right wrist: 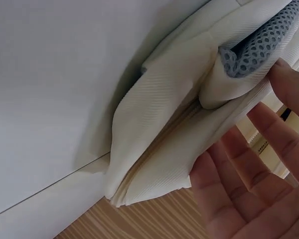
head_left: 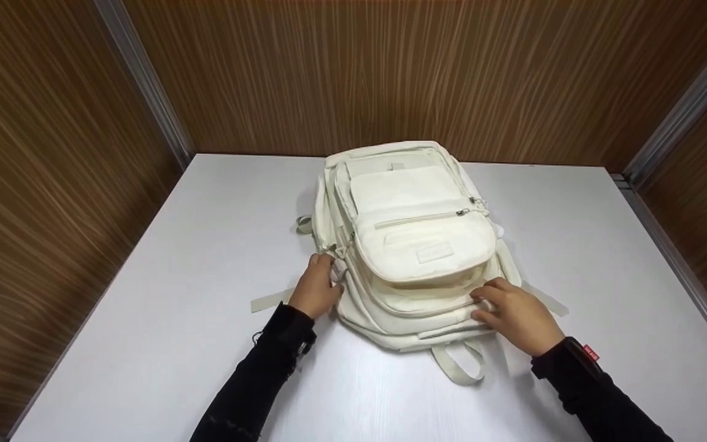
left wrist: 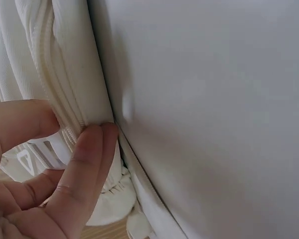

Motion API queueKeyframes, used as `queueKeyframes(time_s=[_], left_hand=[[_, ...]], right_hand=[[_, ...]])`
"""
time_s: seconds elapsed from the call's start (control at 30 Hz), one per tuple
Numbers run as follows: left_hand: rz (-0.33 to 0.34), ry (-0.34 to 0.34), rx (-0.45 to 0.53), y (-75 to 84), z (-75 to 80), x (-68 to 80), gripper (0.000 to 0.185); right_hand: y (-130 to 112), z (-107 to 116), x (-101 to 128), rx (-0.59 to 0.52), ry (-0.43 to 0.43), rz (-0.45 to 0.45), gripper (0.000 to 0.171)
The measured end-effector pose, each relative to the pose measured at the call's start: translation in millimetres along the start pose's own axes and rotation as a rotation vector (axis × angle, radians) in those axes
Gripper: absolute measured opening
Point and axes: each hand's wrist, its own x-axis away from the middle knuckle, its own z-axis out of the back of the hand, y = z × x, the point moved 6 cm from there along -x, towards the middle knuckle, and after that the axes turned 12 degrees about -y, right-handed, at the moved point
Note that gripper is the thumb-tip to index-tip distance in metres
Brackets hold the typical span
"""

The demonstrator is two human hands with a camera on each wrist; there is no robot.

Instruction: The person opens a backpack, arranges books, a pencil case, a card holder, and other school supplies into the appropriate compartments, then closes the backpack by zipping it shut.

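A cream backpack [head_left: 418, 239] lies flat on a white table [head_left: 175, 307], front pockets up, its top handle loop [head_left: 461, 363] toward me. My left hand [head_left: 316, 285] is at the bag's left side, fingers curled. In the left wrist view the left hand [left wrist: 65, 174] pinches the backpack's [left wrist: 45, 55] zipped edge between thumb and forefinger. My right hand [head_left: 513, 313] rests on the bag's near right corner. In the right wrist view the right hand [right wrist: 259, 184] has straight fingers against the backpack's fabric [right wrist: 159, 129], beside grey mesh padding [right wrist: 259, 45].
Wood-grain walls [head_left: 359, 73] close the table in at the back and both sides, with metal corner strips [head_left: 145, 80]. A loose strap [head_left: 267, 301] lies on the table left of the bag. Bare tabletop extends on either side [head_left: 605, 245].
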Motion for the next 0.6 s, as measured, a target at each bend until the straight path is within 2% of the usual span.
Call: queueKeyframes(time_s=[0.17,0.37,0.6], left_hand=[[0.017,-0.014,0.0,8.6,-9.5,6.1,0.058],[0.023,0.013,-0.022,18.6,-19.9,13.3,0.06],[-0.019,0.013,-0.054,31.4,-28.9,18.8,0.059]], right_hand=[[12.7,5.5,-1.1,-0.011,-0.026,-0.024,0.028],[27.4,8.5,-4.0,-0.042,-0.057,-0.054,0.032],[42.0,14.1,-6.6,-0.08,-0.058,-0.068,0.032]])
